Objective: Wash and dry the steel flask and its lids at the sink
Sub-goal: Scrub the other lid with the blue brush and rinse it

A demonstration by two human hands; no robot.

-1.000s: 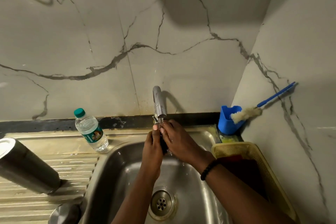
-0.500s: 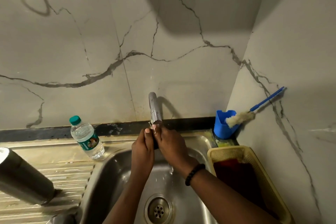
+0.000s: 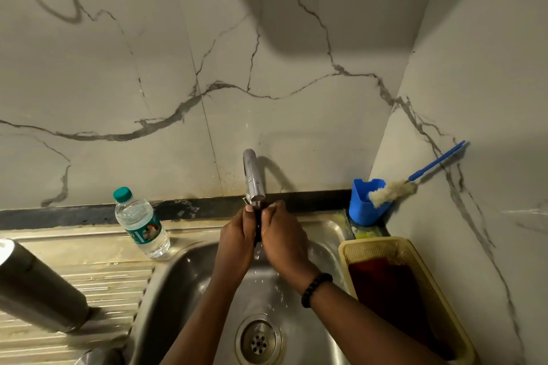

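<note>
Both hands, left and right, clasp a small dark lid under the tap, over the sink. Steel flask lies on the drainboard left, beside a water bottle; blue cup with brush and yellow basket right, marble walls behind

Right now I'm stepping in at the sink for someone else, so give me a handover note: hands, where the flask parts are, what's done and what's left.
Left hand and right hand: together grip a small dark part, probably a lid, under the tap, water dripping into the sink.
Steel flask: lying on the drainboard, at left.
A rounded steel piece at the bottom edge may be another lid.
Done: cannot tell beyond this rinse.
Left: finish rinsing, wash whatever remains, dry everything.
</note>
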